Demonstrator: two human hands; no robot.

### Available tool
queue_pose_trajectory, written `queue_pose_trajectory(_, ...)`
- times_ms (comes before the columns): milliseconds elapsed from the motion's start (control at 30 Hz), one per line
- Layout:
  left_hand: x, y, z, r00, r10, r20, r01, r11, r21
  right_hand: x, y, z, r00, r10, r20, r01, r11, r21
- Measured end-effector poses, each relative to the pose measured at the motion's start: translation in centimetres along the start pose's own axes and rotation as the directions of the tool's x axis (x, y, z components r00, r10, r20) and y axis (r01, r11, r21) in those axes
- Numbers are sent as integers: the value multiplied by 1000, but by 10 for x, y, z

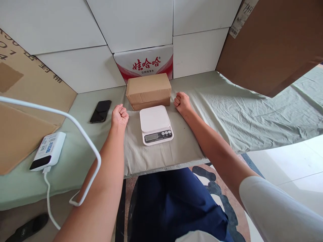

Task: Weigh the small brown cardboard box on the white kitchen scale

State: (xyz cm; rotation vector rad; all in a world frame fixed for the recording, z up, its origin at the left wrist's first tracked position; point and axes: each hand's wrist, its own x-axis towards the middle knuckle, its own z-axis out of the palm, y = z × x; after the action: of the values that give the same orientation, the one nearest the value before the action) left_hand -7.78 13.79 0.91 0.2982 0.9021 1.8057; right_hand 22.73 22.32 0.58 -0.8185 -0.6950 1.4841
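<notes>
My left hand (pixel 119 116) rests on the cloth-covered table as a closed fist, with nothing showing in it. It lies between a dark smartphone (pixel 100 111) and a white digital kitchen scale (pixel 155 120). The scale's display looks blank, and its platform carries nothing. My right hand (pixel 182 102) is also curled into a fist, right of a closed brown cardboard box (pixel 148 89) and apart from it. That box stands just behind the scale. No object is visible in either fist.
White boxes (pixel 141 23) and a red-and-white carton (pixel 143 62) form a wall behind. Large cardboard panels stand at the left (pixel 25 101) and right (pixel 272 43). A white power bank (pixel 49 151) with a white cable (pixel 85 134) lies at the left. The green cloth (pixel 227 114) is wrinkled.
</notes>
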Motion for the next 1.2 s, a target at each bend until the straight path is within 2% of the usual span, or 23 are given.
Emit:
queue_pose_trajectory(167,2,-1,0,999,18,28,-18,1000,-8,0,-5,-1,1000,2,14,-2,999,46)
queue_pose_trajectory(333,4,-3,2,994,113,5,-112,989,-98,0,-3,-2,988,33,152,-52,991,122)
queue_pose_trajectory(433,6,-2,-1,987,144,73,-136,984,-112,1,-1,-2,980,68,184,-96,984,147)
queue_pose_trajectory(533,8,0,-6,975,191,111,-180,978,-102,3,-1,-2,983,92,160,-119,978,172)
queue_pose_trajectory(700,16,2,-14,974,227,17,-224,968,-113,3,-4,1,985,117,125,-139,972,190)
queue_pose_trajectory(833,20,3,-12,970,240,-33,-242,966,-91,2,-5,3,984,131,124,-156,962,223)
queue_pose_trajectory(933,18,2,-7,967,247,-68,-247,969,-4,3,-4,2,980,139,145,-173,950,258)
queue_pose_trajectory(1067,18,-1,-1,935,344,-82,-321,922,216,7,-2,1,975,176,134,-209,933,292)
queue_pose_trajectory(1133,21,-4,0,916,393,-75,-350,878,326,9,-1,2,976,187,112,-211,941,266)
queue_pose_trajectory(1200,25,-7,0,905,422,-60,-364,837,408,10,1,3,985,158,66,-167,972,167)
